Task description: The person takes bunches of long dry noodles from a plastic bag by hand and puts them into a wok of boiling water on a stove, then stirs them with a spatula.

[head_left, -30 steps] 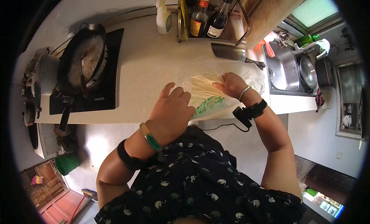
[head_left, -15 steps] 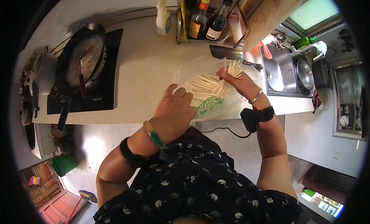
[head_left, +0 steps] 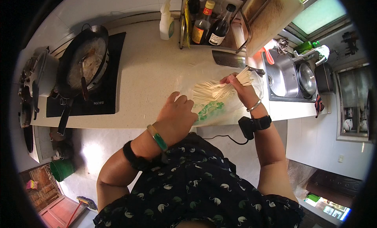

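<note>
Beige counter (head_left: 149, 67) runs under clear bag (head_left: 211, 111). Steel sink (head_left: 283, 63), R of bag; black wok (head_left: 65, 59), well L of bag. Knife (head_left: 228, 59) just behind bag. Person's L hand (head_left: 176, 115) at bag's L edge, fingers curled, can't tell if pinching it; R hand (head_left: 244, 92) over bag's R side. Pile of pale sticks (head_left: 209, 93) mid-bag, in or on it unclear; smaller bunch (head_left: 244, 76) pinched btwn R thumb & fingers.

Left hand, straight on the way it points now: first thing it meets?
Probably the plastic bag, then the thin pale sticks in or on it, ahead and right of the left hand. Depth is unclear; it may be touching the bag.
</note>
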The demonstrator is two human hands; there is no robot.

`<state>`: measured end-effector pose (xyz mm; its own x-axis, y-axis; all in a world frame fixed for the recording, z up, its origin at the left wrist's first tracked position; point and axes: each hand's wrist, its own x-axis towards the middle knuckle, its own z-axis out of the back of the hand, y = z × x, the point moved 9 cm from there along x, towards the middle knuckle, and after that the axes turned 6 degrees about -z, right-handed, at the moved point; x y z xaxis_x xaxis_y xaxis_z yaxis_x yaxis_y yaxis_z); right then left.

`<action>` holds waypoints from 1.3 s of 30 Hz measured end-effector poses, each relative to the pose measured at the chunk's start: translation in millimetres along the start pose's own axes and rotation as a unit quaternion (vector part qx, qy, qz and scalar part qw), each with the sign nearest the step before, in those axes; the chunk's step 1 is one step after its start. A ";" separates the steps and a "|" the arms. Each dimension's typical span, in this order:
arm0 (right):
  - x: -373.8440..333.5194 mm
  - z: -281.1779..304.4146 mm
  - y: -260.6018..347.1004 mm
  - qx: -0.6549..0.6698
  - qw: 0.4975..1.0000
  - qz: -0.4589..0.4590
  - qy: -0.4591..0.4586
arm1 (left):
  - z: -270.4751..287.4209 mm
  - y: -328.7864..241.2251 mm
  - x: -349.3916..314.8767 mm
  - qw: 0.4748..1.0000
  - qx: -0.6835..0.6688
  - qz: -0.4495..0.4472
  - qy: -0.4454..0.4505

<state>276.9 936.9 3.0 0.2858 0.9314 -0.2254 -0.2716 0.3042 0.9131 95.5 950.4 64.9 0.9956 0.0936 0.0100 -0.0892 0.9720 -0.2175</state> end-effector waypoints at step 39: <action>-24.0 11.5 -18.2 -0.030 0.977 0.038 -0.209 | -156.3 188.1 161.6 0.977 0.109 0.067 0.170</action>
<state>285.6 906.8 -4.3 0.6098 0.7925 0.0118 -0.3567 0.2611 0.8970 244.3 1114.6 -126.9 0.9235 0.1829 -0.3372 -0.1876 0.9821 0.0189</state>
